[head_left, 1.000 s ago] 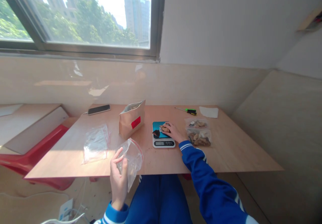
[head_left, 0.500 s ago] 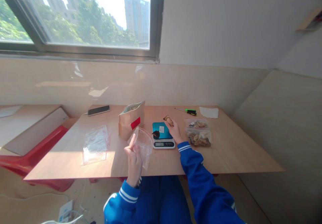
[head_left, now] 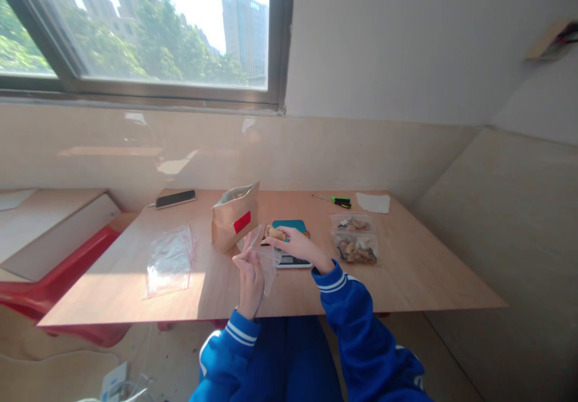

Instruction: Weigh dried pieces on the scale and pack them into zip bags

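My left hand (head_left: 250, 277) is closed on a clear zip bag (head_left: 270, 265), its mouth spread open toward the right. In my right hand (head_left: 301, 248) is a pale brown dried mushroom piece (head_left: 273, 232), pinched by the fingers right at the bag's mouth. Under and behind that hand lies a digital kitchen scale (head_left: 288, 225) with a blue platform and a white front, partly covered from view. A bit of brown shows at the platform's right edge, beyond my right hand. A brown paper pouch (head_left: 224, 218) with a red label stands open just behind my left hand.
Two filled zip bags (head_left: 356, 248) of dried pieces lie right of the scale. Farther back are a screwdriver (head_left: 342, 201) with a green and black handle and a white paper (head_left: 374, 203). Flat clear bags (head_left: 169, 260) and a phone (head_left: 176, 198) lie on the left.
My right hand has moved left from above the scale to the bag's mouth with the mushroom piece. My left hand and the bag have shifted slightly right.
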`<state>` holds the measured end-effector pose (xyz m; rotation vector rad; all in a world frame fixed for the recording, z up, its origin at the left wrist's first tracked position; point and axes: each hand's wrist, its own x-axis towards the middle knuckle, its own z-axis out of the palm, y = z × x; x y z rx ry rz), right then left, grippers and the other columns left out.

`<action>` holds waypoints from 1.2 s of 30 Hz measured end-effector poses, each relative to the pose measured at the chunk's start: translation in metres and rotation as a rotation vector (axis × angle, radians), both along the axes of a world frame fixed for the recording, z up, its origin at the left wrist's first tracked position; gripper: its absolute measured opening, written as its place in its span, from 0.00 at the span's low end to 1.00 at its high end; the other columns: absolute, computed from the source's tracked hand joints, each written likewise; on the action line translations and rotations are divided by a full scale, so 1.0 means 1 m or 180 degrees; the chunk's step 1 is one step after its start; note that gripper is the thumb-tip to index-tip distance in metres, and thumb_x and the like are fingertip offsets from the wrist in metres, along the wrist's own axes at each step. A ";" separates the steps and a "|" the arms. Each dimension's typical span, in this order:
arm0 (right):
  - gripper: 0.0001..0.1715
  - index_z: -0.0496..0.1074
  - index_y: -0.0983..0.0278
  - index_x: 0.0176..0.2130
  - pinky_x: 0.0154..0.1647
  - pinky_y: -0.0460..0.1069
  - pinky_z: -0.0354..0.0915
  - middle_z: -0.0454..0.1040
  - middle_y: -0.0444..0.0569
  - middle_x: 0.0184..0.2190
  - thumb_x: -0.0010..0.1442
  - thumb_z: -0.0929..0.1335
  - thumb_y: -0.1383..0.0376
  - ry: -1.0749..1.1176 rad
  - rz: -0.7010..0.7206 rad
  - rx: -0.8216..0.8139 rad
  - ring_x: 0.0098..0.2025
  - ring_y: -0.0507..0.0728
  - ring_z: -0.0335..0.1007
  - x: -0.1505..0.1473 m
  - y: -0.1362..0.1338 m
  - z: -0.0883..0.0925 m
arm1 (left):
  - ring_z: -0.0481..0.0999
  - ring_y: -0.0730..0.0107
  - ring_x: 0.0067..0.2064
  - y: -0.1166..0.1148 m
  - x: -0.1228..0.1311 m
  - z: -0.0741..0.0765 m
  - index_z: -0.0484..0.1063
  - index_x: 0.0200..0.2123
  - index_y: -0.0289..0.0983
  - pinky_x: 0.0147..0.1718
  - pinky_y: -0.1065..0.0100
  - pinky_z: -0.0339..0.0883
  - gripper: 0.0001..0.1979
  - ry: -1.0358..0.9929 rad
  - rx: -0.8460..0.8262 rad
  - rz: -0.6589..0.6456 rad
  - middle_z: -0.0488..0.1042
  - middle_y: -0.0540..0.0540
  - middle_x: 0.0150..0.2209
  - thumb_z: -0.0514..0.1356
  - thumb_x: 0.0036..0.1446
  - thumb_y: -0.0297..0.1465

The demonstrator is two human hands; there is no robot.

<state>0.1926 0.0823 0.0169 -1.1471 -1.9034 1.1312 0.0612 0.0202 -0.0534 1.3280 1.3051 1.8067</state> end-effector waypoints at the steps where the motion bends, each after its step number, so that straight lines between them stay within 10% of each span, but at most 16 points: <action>1: 0.23 0.71 0.66 0.34 0.31 0.46 0.61 0.72 0.45 0.30 0.56 0.68 0.48 -0.0271 0.0036 0.0152 0.32 0.53 0.66 -0.001 -0.001 0.003 | 0.59 0.58 0.65 0.000 0.000 -0.001 0.55 0.43 0.39 0.61 0.50 0.55 0.09 -0.0003 0.0046 0.0023 0.58 0.30 0.63 0.50 0.64 0.37; 7: 0.20 0.72 0.63 0.38 0.40 0.49 0.63 0.75 0.48 0.36 0.64 0.62 0.51 -0.0523 0.0728 0.0599 0.38 0.55 0.69 -0.009 -0.010 0.016 | 0.60 0.58 0.64 -0.003 0.003 0.000 0.52 0.39 0.41 0.58 0.51 0.59 0.10 -0.0311 0.0033 0.0056 0.56 0.31 0.65 0.50 0.64 0.40; 14: 0.23 0.70 0.63 0.48 0.47 0.50 0.65 0.75 0.51 0.45 0.69 0.55 0.55 0.0076 0.0361 0.0552 0.47 0.55 0.71 -0.002 -0.005 0.006 | 0.65 0.61 0.61 -0.008 0.003 0.004 0.53 0.43 0.40 0.56 0.53 0.63 0.13 -0.0756 -0.0263 0.0239 0.61 0.32 0.63 0.49 0.64 0.43; 19: 0.18 0.71 0.64 0.46 0.51 0.52 0.62 0.74 0.53 0.46 0.68 0.57 0.62 -0.0962 -0.0617 0.1201 0.50 0.57 0.68 0.012 0.013 -0.024 | 0.63 0.58 0.62 -0.008 -0.004 0.006 0.55 0.50 0.37 0.58 0.52 0.58 0.20 -0.0917 -0.0395 0.0448 0.60 0.30 0.62 0.48 0.63 0.46; 28: 0.11 0.73 0.65 0.43 0.50 0.61 0.58 0.73 0.59 0.45 0.58 0.68 0.67 -0.2019 -0.0853 0.1232 0.51 0.67 0.64 0.010 0.025 -0.083 | 0.63 0.61 0.63 -0.008 -0.004 0.000 0.54 0.50 0.38 0.59 0.55 0.56 0.19 -0.0961 -0.0443 0.0430 0.60 0.32 0.63 0.47 0.64 0.46; 36: 0.16 0.69 0.63 0.48 0.48 0.53 0.64 0.72 0.52 0.46 0.60 0.66 0.60 -0.0303 -0.1245 0.1381 0.46 0.57 0.68 0.013 0.013 -0.035 | 0.72 0.60 0.55 -0.008 -0.004 0.003 0.54 0.47 0.39 0.48 0.58 0.70 0.20 -0.1113 -0.0823 0.0625 0.60 0.31 0.63 0.49 0.62 0.48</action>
